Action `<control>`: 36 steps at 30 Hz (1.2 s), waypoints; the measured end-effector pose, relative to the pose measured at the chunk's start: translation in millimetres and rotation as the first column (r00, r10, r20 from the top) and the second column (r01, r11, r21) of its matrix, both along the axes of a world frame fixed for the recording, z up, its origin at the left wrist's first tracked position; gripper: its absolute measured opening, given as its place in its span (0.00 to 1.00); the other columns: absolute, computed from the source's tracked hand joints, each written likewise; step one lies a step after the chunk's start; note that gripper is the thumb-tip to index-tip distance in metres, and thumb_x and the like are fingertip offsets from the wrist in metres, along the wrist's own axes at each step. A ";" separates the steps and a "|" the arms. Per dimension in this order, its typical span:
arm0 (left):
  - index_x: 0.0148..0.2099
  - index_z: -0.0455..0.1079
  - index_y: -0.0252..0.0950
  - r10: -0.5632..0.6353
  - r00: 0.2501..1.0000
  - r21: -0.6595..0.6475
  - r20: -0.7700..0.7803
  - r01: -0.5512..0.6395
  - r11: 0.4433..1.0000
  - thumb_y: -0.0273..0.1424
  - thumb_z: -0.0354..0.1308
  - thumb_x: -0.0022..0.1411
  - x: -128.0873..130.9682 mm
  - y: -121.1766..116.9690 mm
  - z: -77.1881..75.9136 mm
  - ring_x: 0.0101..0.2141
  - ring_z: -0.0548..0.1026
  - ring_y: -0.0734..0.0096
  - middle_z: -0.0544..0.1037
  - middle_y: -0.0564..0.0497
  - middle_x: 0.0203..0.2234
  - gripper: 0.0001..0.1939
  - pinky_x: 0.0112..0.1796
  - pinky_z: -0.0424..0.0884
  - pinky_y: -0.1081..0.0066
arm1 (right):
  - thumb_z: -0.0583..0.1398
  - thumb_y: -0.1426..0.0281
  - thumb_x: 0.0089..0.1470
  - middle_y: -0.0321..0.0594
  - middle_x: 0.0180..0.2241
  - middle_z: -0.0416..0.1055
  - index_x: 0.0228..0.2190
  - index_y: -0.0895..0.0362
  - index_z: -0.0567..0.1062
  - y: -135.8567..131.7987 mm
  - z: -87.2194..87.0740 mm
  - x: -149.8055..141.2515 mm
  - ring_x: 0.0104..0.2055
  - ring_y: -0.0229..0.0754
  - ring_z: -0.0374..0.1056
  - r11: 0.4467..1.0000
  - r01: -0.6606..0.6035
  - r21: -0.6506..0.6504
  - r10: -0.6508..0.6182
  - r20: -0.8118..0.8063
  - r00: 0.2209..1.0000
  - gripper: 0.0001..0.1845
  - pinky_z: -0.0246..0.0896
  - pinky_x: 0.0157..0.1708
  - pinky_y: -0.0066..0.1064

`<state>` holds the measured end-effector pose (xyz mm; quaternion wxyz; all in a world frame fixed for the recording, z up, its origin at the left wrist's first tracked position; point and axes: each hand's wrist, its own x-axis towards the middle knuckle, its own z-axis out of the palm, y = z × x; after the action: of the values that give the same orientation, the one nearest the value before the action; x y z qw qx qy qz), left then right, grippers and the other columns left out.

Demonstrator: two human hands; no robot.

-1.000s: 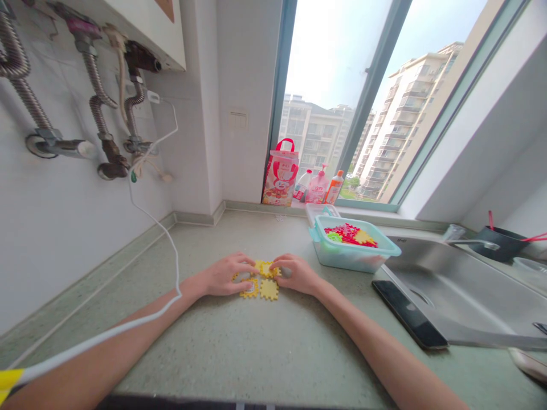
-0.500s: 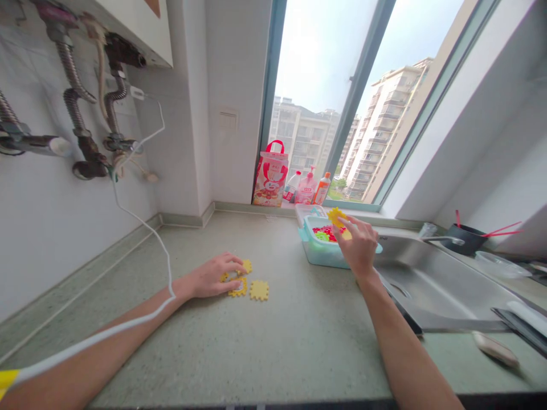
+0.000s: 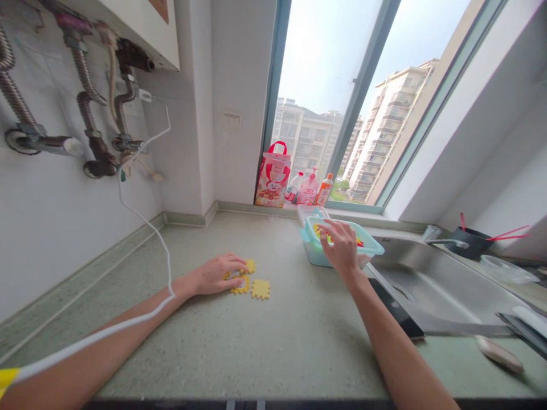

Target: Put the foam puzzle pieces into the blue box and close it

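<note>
My left hand (image 3: 217, 274) lies flat on the counter, fingers stretched over a small group of yellow interlocking foam tiles (image 3: 243, 283). One more yellow tile (image 3: 260, 288) lies just to their right, untouched. My right hand (image 3: 342, 247) reaches into a teal plastic box (image 3: 375, 247) of coloured pieces, red and yellow ones (image 3: 317, 230) showing beside the fingers. Its fingers are spread over the contents, and I see nothing gripped in them.
A black phone (image 3: 395, 310) lies by the steel sink (image 3: 448, 285) at right. A red bag (image 3: 272, 176) and bottles (image 3: 310, 189) stand on the window sill. A white cable (image 3: 164, 250) hangs from wall pipes (image 3: 92, 131) across my left arm.
My right hand left the tiles, lifted a yellow piece above the box, and has now dropped down into the box. The left hand stayed on the tiles.
</note>
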<state>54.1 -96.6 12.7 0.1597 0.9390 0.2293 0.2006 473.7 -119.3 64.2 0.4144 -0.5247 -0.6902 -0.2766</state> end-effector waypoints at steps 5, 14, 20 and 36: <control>0.64 0.73 0.44 0.028 1.000 0.050 0.000 -0.028 0.998 0.50 0.56 0.74 1.1 0.0 3.0 0.60 0.73 0.57 0.77 0.44 0.60 0.25 0.62 0.66 0.58 | 0.65 0.58 0.64 0.44 0.53 0.80 0.51 0.48 0.81 -21.0 -22.5 -81.5 0.50 0.50 0.76 0.752 -0.493 -0.438 0.610 0.177 0.773 0.16 0.69 0.53 0.43; 0.55 0.77 0.40 0.132 0.990 0.152 -0.044 -0.124 0.981 0.58 0.54 0.71 -18.6 9.2 13.5 0.49 0.76 0.55 0.79 0.44 0.47 0.29 0.53 0.69 0.61 | 0.68 0.61 0.59 0.41 0.44 0.82 0.46 0.48 0.82 -19.5 -43.5 -106.9 0.43 0.46 0.78 0.703 -0.507 -0.498 0.659 0.188 0.728 0.14 0.72 0.48 0.38; 0.56 0.76 0.41 0.133 0.991 0.072 -0.016 -0.131 0.989 0.55 0.46 0.76 -14.4 10.4 5.4 0.50 0.75 0.58 0.79 0.46 0.49 0.28 0.56 0.66 0.62 | 0.62 0.63 0.66 0.47 0.56 0.77 0.53 0.49 0.79 -3.2 -9.1 -30.5 0.55 0.52 0.75 0.969 -0.243 0.032 0.243 -0.001 0.970 0.15 0.69 0.58 0.47; 0.55 0.77 0.40 0.116 0.992 0.046 -0.051 -0.113 0.992 0.55 0.42 0.77 -13.4 12.0 2.8 0.47 0.76 0.60 0.78 0.46 0.46 0.31 0.52 0.66 0.66 | 0.56 0.62 0.69 0.49 0.58 0.76 0.50 0.53 0.81 11.1 -1.0 14.5 0.56 0.57 0.69 0.985 0.159 0.063 -0.152 -0.102 0.983 0.17 0.63 0.57 0.53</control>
<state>40.7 -84.6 15.5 0.1217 0.9324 0.2827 0.1892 488.2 -108.2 63.2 0.4428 -0.5748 -0.6159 -0.3069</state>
